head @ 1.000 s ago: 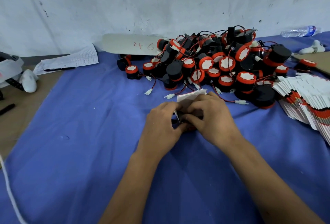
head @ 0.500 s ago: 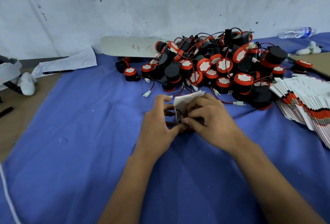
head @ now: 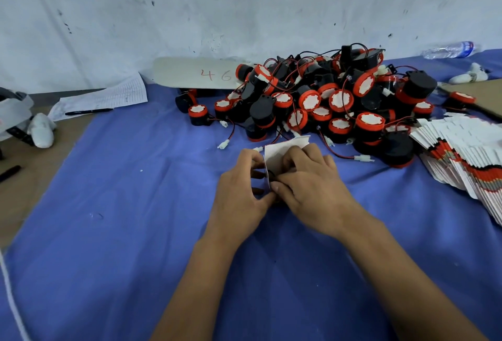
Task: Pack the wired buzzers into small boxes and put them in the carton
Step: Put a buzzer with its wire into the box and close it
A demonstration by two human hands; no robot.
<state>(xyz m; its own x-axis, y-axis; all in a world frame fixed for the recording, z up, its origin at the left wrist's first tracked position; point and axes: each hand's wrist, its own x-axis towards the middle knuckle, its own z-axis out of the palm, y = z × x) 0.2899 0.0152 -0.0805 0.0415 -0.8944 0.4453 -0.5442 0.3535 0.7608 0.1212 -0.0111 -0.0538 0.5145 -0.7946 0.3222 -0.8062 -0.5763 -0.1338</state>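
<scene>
A small white box (head: 274, 153) stands on the blue cloth in the middle, its flap up. My left hand (head: 241, 191) holds its left side, fingers curled round it. My right hand (head: 312, 185) grips it from the right and covers most of it; a bit of black wire shows at the opening between my thumbs. Behind lies a big heap of black-and-red wired buzzers (head: 320, 104). A fanned stack of flat white-and-red box blanks (head: 467, 155) lies at the right.
A card marked "46" (head: 198, 74) leans on the wall. Paper sheets with a pen (head: 103, 101) lie at the left, beside a white bundle (head: 40, 131). A plastic bottle (head: 448, 49) and brown cardboard (head: 478, 93) are at the far right. Blue cloth (head: 122, 218) covers the table.
My left hand's fingers have spread off the box front and moved to its left side. The right hand keeps pressing at the opening; the box has barely moved.
</scene>
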